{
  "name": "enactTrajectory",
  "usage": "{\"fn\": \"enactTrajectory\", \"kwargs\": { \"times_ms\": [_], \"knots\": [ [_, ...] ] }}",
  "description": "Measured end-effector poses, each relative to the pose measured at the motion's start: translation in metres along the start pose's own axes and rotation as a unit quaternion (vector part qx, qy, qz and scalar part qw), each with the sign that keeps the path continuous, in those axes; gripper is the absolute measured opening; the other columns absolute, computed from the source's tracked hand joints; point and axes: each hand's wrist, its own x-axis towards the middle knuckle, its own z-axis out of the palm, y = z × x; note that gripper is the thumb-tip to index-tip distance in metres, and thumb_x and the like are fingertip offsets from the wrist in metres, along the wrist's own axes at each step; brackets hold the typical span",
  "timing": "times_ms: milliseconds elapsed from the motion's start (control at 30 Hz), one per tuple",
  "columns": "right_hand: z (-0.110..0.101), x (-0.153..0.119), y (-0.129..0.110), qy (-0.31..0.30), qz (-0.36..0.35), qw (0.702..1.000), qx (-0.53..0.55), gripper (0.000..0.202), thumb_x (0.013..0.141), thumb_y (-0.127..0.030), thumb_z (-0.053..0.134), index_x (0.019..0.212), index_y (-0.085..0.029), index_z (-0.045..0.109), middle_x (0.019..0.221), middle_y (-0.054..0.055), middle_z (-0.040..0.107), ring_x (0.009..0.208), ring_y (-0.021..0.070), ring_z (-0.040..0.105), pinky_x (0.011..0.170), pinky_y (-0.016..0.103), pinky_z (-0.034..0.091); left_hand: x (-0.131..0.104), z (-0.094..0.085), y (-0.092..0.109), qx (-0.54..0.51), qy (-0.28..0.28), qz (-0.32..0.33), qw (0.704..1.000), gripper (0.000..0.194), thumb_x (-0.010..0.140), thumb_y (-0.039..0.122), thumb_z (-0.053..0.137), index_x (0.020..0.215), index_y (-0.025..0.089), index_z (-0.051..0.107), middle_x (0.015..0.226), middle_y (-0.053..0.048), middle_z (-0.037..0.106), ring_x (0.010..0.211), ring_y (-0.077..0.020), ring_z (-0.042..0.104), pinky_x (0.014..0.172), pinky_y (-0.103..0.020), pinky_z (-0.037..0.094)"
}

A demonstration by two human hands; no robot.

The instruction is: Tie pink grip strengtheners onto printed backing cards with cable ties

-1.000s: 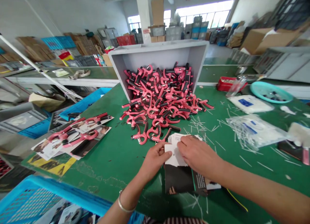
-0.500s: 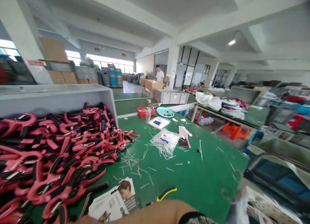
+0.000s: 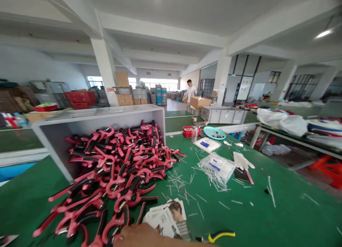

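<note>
My right hand (image 3: pixel 140 235) enters at the bottom edge, its forearm coming from the right. It is at the front of a heap of pink and black spring clamps (image 3: pixel 117 184), against the nearest clamp (image 3: pixel 113 224). Its fingers are mostly cut off by the frame, so I cannot tell whether they grip that clamp. Just beyond the hand lie printed leaflets (image 3: pixel 167 218) showing a person's picture. Yellow and black-handled pliers (image 3: pixel 220 235) rest to the right, partly hidden by my forearm. My left hand is out of view.
A grey crate (image 3: pixel 53 133) lies on its side behind the clamps. White plastic strips (image 3: pixel 177 181), clear bags (image 3: pixel 216 165), a white glove (image 3: pixel 243 161), a turquoise plate (image 3: pixel 214 133) and a red basket (image 3: pixel 187 131) are on the green table (image 3: pixel 256 222). A person (image 3: pixel 191 92) stands far off.
The view has swung left, showing more of the crate and the room's left side. My right hand now shows at the front clamps, where mainly the forearm was visible before.
</note>
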Motion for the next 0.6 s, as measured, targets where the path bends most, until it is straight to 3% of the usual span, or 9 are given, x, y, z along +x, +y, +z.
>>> {"fn": "enactTrajectory", "kwargs": {
  "times_ms": [100,233,367,467,533,600],
  "knots": [
    [-0.032,-0.019,-0.005,0.025,0.035,0.998,0.04,0.016,0.086,-0.019,0.058,0.101,-0.018,0.063,0.094,0.007,0.07,0.074,0.0205,0.066,0.049,0.026,0.046,-0.006,-0.033,-0.02,0.005,-0.058,0.034,0.998,0.027,0.062,0.03,0.075,0.089,0.029,0.076,0.074,-0.007,0.074,0.093,-0.039,0.067,0.073,-0.05,0.052],
    [-0.058,-0.045,0.003,0.01,0.077,0.983,0.164,0.012,0.091,-0.016,0.053,0.096,-0.018,0.064,0.091,0.006,0.068,0.082,0.0196,0.064,0.067,0.028,0.047,-0.038,-0.077,-0.056,0.013,-0.128,0.012,0.992,0.026,0.065,0.029,0.071,0.089,0.019,0.075,0.084,-0.006,0.075,0.088,-0.0294,0.068,0.08,-0.04,0.052],
    [-0.04,-0.06,0.014,-0.003,0.085,0.955,0.283,0.013,0.094,-0.019,0.052,0.092,-0.019,0.064,0.092,0.003,0.068,0.087,0.0181,0.062,0.078,0.029,0.045,-0.073,-0.103,-0.085,0.055,-0.197,-0.035,0.978,0.014,0.075,0.021,0.061,0.079,0.015,0.072,0.077,-0.004,0.068,0.073,-0.0198,0.064,0.073,-0.031,0.05],
    [-0.028,-0.068,0.012,0.024,0.131,0.923,0.361,0.013,0.094,-0.025,0.055,0.094,-0.021,0.067,0.092,0.002,0.069,0.087,0.0179,0.062,0.079,0.029,0.043,-0.09,-0.113,-0.097,-0.001,-0.227,-0.033,0.973,0.021,0.078,0.019,0.061,0.095,0.017,0.072,0.09,-0.005,0.066,0.081,-0.0186,0.064,0.077,-0.029,0.05],
    [-0.026,-0.071,0.011,0.033,0.135,0.908,0.394,0.014,0.094,-0.028,0.055,0.095,-0.022,0.068,0.094,0.002,0.07,0.089,0.0181,0.063,0.08,0.029,0.043,-0.094,-0.113,-0.1,-0.016,-0.215,-0.006,0.976,0.021,0.081,0.019,0.061,0.099,0.018,0.072,0.094,-0.005,0.064,0.084,-0.0182,0.063,0.077,-0.028,0.05],
    [-0.028,-0.072,0.011,0.034,0.131,0.9,0.414,0.014,0.094,-0.028,0.055,0.097,-0.022,0.068,0.096,0.002,0.07,0.09,0.0182,0.063,0.081,0.028,0.043,-0.093,-0.108,-0.101,0.014,-0.175,0.028,0.984,0.016,0.083,0.019,0.059,0.089,0.018,0.074,0.085,-0.004,0.062,0.078,-0.017,0.06,0.073,-0.027,0.049]
  ]
}}
